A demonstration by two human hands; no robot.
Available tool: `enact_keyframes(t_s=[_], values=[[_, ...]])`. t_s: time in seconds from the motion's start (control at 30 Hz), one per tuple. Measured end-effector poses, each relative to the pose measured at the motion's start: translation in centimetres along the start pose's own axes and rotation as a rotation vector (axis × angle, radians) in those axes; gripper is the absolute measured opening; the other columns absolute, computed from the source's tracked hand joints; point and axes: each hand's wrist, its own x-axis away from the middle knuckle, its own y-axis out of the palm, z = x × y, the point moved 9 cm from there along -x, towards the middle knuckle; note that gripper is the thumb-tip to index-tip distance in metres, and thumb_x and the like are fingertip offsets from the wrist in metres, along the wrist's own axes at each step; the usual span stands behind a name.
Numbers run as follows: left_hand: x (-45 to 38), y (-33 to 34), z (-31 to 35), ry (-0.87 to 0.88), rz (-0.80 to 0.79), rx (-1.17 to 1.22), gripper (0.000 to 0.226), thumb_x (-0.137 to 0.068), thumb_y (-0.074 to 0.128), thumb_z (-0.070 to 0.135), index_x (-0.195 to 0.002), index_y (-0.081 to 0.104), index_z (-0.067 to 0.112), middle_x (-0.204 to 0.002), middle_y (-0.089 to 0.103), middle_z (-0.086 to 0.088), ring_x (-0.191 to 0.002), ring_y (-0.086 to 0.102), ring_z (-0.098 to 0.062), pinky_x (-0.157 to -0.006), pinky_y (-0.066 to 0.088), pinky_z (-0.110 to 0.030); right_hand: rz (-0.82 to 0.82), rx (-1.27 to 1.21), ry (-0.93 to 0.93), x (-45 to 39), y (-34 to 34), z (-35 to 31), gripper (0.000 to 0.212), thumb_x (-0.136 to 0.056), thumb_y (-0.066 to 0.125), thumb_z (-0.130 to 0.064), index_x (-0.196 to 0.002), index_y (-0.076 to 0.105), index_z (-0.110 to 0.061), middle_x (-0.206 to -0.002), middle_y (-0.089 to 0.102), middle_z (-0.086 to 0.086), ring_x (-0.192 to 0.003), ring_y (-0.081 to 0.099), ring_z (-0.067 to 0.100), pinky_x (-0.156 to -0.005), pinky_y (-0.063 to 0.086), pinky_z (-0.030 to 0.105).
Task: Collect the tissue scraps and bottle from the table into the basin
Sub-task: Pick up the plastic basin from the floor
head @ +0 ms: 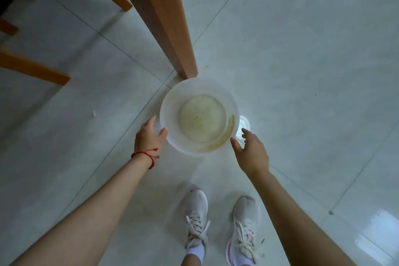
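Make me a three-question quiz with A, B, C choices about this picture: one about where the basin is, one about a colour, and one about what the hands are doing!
1. Where is the basin?
A. on the floor by the table leg
B. on a chair
C. on a shelf

2. What colour is the string on the left wrist?
A. blue
B. red
C. green

3. What is the left hand doing?
A. making a fist
B. holding a bottle
C. touching the basin's rim

Answers: 1 A, it sits on the tiles right at the leg's foot. 2 B, the wrist string is red. 3 C, its thumb lies on the rim, while the right hand reaches open, not yet gripping.
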Motion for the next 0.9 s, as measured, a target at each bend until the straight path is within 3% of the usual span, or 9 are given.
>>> enact_keyframes(t_s=[0.1, 0.23, 0.47, 0.67, 0.9], values=[[-0.8, 1.1, -1.2, -0.058, -0.001, 0.067, 0.056, -0.084, 0.057, 0.017, -0.135, 0.038, 0.007, -0.141, 0.045, -0.016, -0.128, 0.045, -0.029, -0.105, 0.034, -0.034, -0.002, -0.048, 0.044, -1.1, 1.3, 0.9, 0.054, -0.091, 0.047, -0.038, -0.137, 0.033, -0.015, -0.135, 0.051, 0.005, -0.122, 0.048, 0.023, -0.096, 0.043, 0.042], [-1.2, 2.7, -1.8, -0.067, -0.024, 0.128, 0.046, -0.08, 0.057, 0.008, -0.126, 0.049, 0.01, -0.129, 0.057, -0.014, -0.117, 0.054, -0.028, -0.089, 0.037, -0.024, -0.006, -0.144, 0.029, -2.2, 2.6, 1.0, 0.048, -0.09, 0.051, -0.033, -0.132, 0.039, -0.016, -0.125, 0.06, 0.007, -0.111, 0.057, 0.024, -0.091, 0.047, 0.042], [-1.8, 2.4, -2.4, -0.092, 0.07, 0.174, 0.053, -0.076, 0.053, -0.005, -0.126, 0.051, 0.011, -0.124, 0.061, -0.013, -0.103, 0.062, -0.03, -0.081, 0.039, -0.021, 0.048, -0.351, 0.037, -2.6, 2.8, 0.9, 0.026, -0.086, 0.05, -0.013, -0.112, 0.054, -0.013, -0.084, 0.062, 0.002, -0.077, 0.059, 0.018, -0.068, 0.043, 0.028], [0.0, 2.4, -1.3, -0.087, 0.049, 0.186, 0.054, -0.075, 0.054, -0.005, -0.127, 0.052, 0.011, -0.122, 0.063, -0.011, -0.098, 0.064, -0.028, -0.079, 0.04, -0.022, 0.071, -0.344, 0.067, -1.3, 1.7, 2.5, 0.021, -0.083, 0.049, -0.014, -0.101, 0.06, -0.014, -0.079, 0.066, 0.002, -0.064, 0.057, 0.004, -0.053, 0.039, 0.019], [5.7, 0.7, 1.8, -0.08, 0.022, 0.243, 0.054, -0.074, 0.052, -0.008, -0.124, 0.054, 0.01, -0.12, 0.063, -0.014, -0.091, 0.064, -0.026, -0.078, 0.041, -0.022, 0.113, -0.353, 0.083, 4.2, -3.4, 3.0, 0.025, -0.083, 0.05, -0.011, -0.103, 0.062, -0.019, -0.071, 0.064, -0.001, -0.06, 0.057, 0.002, -0.054, 0.039, 0.016]])
